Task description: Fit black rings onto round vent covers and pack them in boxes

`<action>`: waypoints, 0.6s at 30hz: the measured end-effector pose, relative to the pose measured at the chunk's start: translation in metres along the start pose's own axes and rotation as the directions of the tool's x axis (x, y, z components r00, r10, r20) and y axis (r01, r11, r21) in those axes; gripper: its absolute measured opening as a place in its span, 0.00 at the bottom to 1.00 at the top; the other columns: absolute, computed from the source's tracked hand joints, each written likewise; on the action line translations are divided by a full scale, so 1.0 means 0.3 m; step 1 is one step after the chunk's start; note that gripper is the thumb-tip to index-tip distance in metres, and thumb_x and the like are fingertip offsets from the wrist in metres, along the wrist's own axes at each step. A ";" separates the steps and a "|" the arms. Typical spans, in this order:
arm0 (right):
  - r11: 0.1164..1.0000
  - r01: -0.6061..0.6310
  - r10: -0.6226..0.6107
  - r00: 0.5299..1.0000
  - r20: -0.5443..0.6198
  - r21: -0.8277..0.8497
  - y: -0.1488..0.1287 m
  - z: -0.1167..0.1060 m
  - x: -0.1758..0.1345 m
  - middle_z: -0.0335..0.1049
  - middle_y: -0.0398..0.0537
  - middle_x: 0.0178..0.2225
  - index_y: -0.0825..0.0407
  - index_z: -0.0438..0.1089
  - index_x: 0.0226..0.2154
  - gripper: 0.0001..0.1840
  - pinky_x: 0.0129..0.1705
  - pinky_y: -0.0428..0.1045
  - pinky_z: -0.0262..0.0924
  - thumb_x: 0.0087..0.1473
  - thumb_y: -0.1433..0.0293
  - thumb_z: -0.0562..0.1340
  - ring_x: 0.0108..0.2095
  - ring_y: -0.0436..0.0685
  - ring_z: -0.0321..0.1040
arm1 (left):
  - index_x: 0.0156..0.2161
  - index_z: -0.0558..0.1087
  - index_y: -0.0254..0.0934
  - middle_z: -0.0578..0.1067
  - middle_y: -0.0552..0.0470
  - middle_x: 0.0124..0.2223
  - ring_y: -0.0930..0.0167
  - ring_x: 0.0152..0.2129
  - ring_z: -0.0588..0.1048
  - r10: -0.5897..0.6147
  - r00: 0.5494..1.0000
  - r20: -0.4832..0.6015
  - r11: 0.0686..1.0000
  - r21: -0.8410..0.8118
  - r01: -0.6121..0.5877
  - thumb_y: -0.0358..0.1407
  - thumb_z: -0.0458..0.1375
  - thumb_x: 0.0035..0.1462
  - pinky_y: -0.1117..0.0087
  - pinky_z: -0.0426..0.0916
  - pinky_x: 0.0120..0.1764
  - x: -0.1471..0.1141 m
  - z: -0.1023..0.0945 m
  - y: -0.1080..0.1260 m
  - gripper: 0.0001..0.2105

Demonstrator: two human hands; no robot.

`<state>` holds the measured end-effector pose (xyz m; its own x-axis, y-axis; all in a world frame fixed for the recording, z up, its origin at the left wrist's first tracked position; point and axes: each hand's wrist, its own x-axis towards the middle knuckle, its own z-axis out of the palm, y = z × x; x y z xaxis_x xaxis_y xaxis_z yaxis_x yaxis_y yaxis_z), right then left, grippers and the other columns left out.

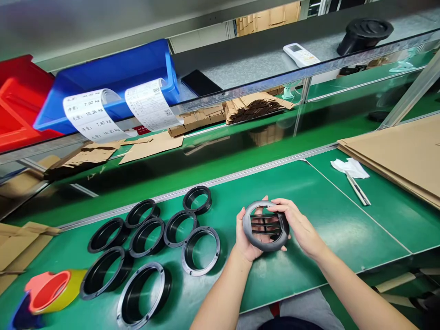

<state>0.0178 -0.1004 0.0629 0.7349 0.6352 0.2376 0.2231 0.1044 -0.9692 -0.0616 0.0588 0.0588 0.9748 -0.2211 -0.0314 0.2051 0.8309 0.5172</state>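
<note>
A round black air vent [249,225] with a smooth outer ring and slats across its opening is held up over the green tabletop. My left hand [244,243] wraps its left side, with fingers showing behind the slats. On the right side, my right hand [302,229] grips the ring, its fingertips over the upper rim. Left of my hands stand several black flanged rings [217,250] with small holes in their rims. The nearest large ring [121,305] lies at the table's front left.
A yellow and red tape roll [77,286] is at the left front. A utility knife [358,189] and white tissue [350,167] lie right, near stacked cardboard [398,151]. On the shelf are a blue bin [113,68], red bin [20,110], phone [201,82], remote [301,55] and black vent [364,34].
</note>
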 end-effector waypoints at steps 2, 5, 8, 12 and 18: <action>0.999 -0.030 0.030 0.999 0.016 -0.011 -0.002 0.001 -0.009 0.54 0.52 0.62 0.43 0.73 0.52 0.28 0.27 0.47 0.69 0.67 0.48 0.47 0.57 0.66 0.60 | 0.69 0.52 0.50 0.67 0.41 0.61 0.45 0.52 0.71 -0.008 1.000 0.014 0.999 -0.038 0.008 0.62 0.53 0.55 0.36 0.63 0.50 0.000 0.000 0.003 0.40; 0.970 0.116 -0.108 0.993 0.046 -0.214 0.006 -0.004 -0.019 0.52 0.50 0.65 0.41 0.70 0.57 0.29 0.41 0.54 0.72 0.68 0.49 0.44 0.61 0.68 0.55 | 0.67 0.57 0.48 0.69 0.43 0.60 0.49 0.52 0.71 0.024 1.000 -0.011 0.990 -0.137 -0.026 0.60 0.53 0.57 0.43 0.64 0.53 0.008 -0.002 -0.002 0.36; 0.741 0.413 -0.339 0.911 0.236 -0.530 0.047 -0.019 -0.025 0.53 0.48 0.67 0.39 0.65 0.62 0.28 0.63 0.69 0.52 0.64 0.48 0.56 0.66 0.72 0.46 | 0.60 0.67 0.36 0.73 0.43 0.57 0.57 0.53 0.71 0.111 0.982 -0.155 0.955 -0.256 -0.149 0.58 0.52 0.60 0.55 0.64 0.57 0.030 -0.019 -0.033 0.32; 0.577 0.502 -0.330 0.865 0.379 -0.644 0.117 -0.045 -0.010 0.45 0.48 0.70 0.40 0.61 0.65 0.33 0.65 0.71 0.48 0.59 0.54 0.65 0.68 0.74 0.42 | 0.50 0.74 0.32 0.77 0.39 0.49 0.54 0.50 0.73 -0.005 0.953 -0.302 0.959 -0.271 -0.081 0.65 0.49 0.56 0.53 0.65 0.55 0.068 -0.061 -0.075 0.37; 0.746 0.393 -0.106 0.868 0.486 -0.538 0.134 -0.035 0.150 0.44 0.57 0.70 0.45 0.44 0.71 0.49 0.64 0.65 0.53 0.54 0.53 0.65 0.67 0.71 0.46 | 0.55 0.72 0.31 0.74 0.35 0.51 0.52 0.49 0.72 0.111 0.930 -0.350 0.986 -0.081 -0.149 0.72 0.36 0.53 0.50 0.63 0.55 0.075 -0.089 -0.064 0.48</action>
<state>0.0664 -0.0756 0.0352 0.3027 0.9118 0.2775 0.7993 -0.0842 -0.5951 -0.0412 0.0516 0.0254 0.9603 0.0660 -0.2712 0.0644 0.8931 0.4452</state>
